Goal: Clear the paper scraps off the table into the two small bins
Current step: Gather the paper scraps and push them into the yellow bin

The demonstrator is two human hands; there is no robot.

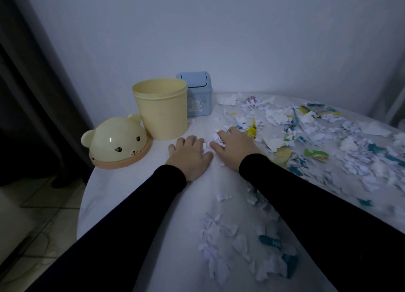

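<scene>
**White-clothed table, dim room: scraps being gathered**

White cloth table (135, 199), plain wall behind. Bear-face lid (116, 144) is laid beside yellow bin (161, 109), uncovered; blue bin (197, 94) is lidded. Left hand (189, 156) is spread flat; right hand (235, 148) is curled over paper scraps (219, 139). Scraps are best swept together, then lifted cupped. Litter is strewn rightward.

Glossy plastic bear lid (117, 141), torn paper scraps (221, 232)

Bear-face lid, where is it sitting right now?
In the head view the bear-face lid lies off its bin at the table's left edge, just left of and in front of the open yellow bin, left of the left hand.
</scene>
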